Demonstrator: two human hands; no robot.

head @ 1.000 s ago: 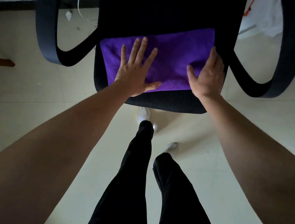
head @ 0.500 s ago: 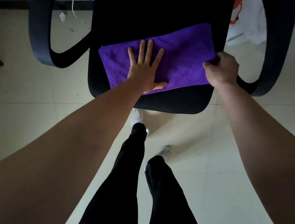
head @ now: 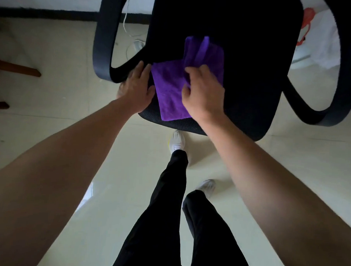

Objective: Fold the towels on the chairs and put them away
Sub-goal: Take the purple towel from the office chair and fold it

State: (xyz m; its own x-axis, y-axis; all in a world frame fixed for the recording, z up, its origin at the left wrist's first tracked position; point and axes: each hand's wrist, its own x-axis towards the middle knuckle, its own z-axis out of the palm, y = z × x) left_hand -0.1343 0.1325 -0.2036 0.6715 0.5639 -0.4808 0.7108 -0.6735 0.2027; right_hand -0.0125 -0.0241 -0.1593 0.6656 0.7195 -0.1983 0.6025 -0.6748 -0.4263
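Head view, near to far. Nearest, two legs in black trousers and white shoes stand on a pale tiled floor, with both bare forearms reaching away from the camera.

Past them is the front edge of a black mesh chair. A purple towel lies on the left part of its seat, and the towel's near edge almost reaches the seat's front rim.

The left hand lies flat at the seat's left edge. Its fingers are straight and hold nothing, and its thumb is just beside the towel's left border. The right hand rests on the towel's right part, its fingers curled round a fold of the cloth. The far portion of the towel rises in loose folds beyond this hand, against the dark seat.

Farther off, the left armrest and the right armrest loop outward on either side of the seat. At far left a brown wooden leg stands on the floor. A thin white cable hangs by the left armrest. At far right is a white bag with red handles. A dark baseboard runs along the foot of the wall.
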